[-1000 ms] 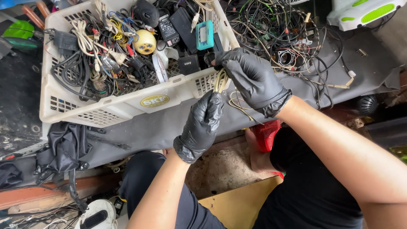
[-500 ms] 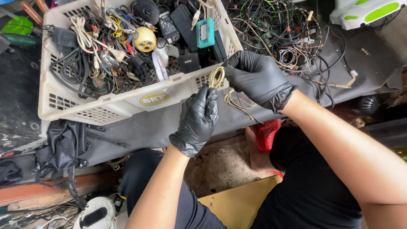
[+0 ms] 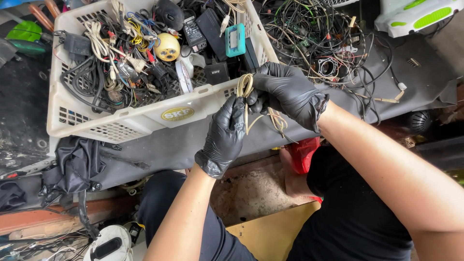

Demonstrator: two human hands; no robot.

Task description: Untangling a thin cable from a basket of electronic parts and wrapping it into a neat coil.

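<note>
Two black-gloved hands grasp one beige cable [image 3: 247, 104]: left hand [image 3: 224, 137] pinches its strands, right hand [image 3: 289, 94] grips the loop, just beside the white basket [image 3: 145, 118] of tangled wires.

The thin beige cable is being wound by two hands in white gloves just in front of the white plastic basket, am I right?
Not quite: the gloves are black, not white. The head view shows the left hand and right hand holding the beige cable in front of the white basket.

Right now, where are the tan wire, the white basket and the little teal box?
tan wire [image 3: 245, 86], head view, on its coiled loop.
white basket [image 3: 145, 115], head view, on its front wall.
teal box [image 3: 235, 40], head view, on its face.
</note>
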